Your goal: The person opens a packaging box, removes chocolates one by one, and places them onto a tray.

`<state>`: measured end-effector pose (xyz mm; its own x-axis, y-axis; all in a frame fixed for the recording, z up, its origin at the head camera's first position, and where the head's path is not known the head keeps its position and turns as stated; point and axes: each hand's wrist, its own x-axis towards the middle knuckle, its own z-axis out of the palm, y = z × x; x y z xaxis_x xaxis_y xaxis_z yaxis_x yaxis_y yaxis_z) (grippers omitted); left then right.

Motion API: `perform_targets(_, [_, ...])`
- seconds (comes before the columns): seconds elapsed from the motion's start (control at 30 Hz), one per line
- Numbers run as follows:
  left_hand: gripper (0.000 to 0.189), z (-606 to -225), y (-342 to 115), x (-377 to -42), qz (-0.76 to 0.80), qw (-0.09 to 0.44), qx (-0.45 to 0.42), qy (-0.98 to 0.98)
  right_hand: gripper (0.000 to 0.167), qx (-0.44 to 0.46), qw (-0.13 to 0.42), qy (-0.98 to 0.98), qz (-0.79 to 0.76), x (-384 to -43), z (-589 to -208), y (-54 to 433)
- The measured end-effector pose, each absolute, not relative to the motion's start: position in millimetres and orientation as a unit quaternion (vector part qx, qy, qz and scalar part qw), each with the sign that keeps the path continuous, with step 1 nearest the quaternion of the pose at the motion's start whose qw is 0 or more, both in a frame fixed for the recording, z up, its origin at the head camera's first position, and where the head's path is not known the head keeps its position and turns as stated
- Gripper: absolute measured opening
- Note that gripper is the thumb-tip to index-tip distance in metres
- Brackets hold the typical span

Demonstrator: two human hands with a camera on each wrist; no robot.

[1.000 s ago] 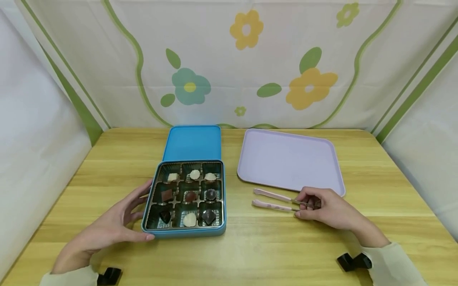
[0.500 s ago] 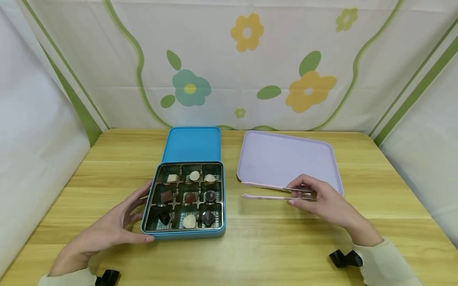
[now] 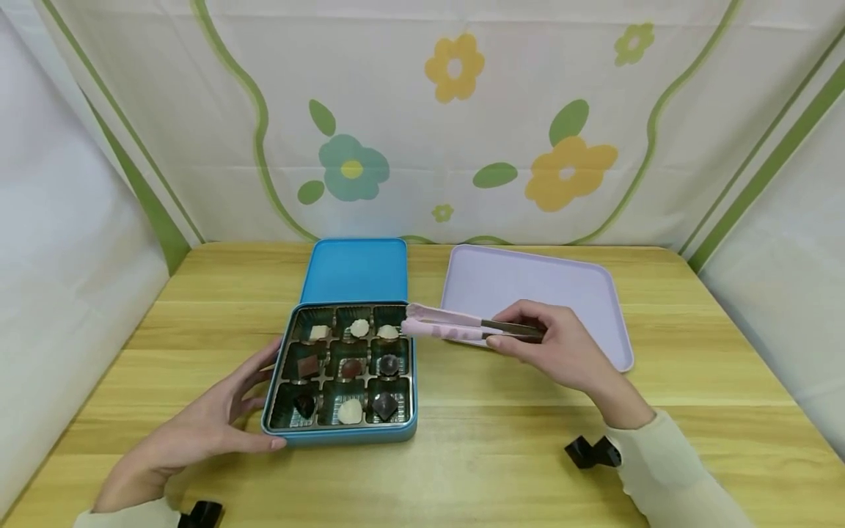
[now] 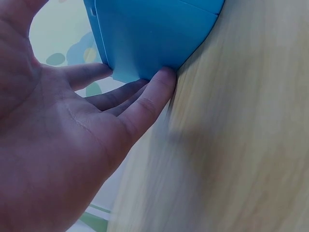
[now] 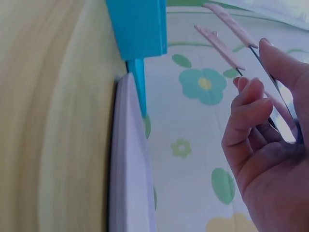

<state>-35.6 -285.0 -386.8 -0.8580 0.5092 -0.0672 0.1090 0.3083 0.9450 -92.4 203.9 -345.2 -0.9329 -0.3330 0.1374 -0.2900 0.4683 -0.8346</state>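
My left hand (image 3: 207,422) rests against the left side of a blue tin (image 3: 343,434), its thumb at the near left corner. In the left wrist view the fairly straight fingers (image 4: 149,99) touch the tin's blue wall. Inside the tin, a divided dark insert holds several chocolates, among them a white one (image 3: 350,411), a brown square (image 3: 307,366) and a dark one (image 3: 385,405). My right hand (image 3: 568,348) holds pink-tipped tongs (image 3: 455,326) between thumb and fingers. The tong arms stand slightly apart with nothing between them, their tips over the tin's right rim near the back right compartment.
A blue lid (image 3: 356,270) lies behind the tin. To the right, partly beneath the tongs and right hand in view, lies a lilac tray (image 3: 528,286) on the wooden table (image 3: 488,462). A flowered cloth (image 3: 396,95) hangs behind.
My right hand has lifted the tongs and moved them left and away from me, from the table near the tray to the tin's right rim. The left hand and tin stay in place.
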Motion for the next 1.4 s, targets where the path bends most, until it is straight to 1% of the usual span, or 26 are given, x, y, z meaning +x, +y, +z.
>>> perform_targets(0.23, [0.122,-386,-285,-36,0.559,0.183,0.198,0.784,0.013,-0.186,-0.004,0.861,-0.474,-100,-338,188])
perform_targets(0.4, [0.121,-387,-284,-36,0.56,0.179,0.201,0.783,0.021,-0.184,0.0,0.865,-0.466,-106,-332,179])
perform_targets(0.57, [0.121,-386,-284,-36,0.56,0.18,0.2,0.783,0.02,-0.209,-0.016,0.874,-0.438,-113,-324,165])
perform_targets(0.73, [0.121,-386,-284,-35,0.563,0.185,0.196,0.781,0.021,-0.235,-0.01,0.882,-0.407,-117,-321,151])
perform_targets(1.07, [0.121,-387,-284,-34,0.563,0.181,0.195,0.783,0.026,-0.229,0.019,0.876,-0.425,-120,-324,138])
perform_targets(1.4, [0.122,-386,-285,-34,0.555,0.18,0.189,0.79,0.023,-0.255,-0.002,0.865,-0.433,-124,-327,130])
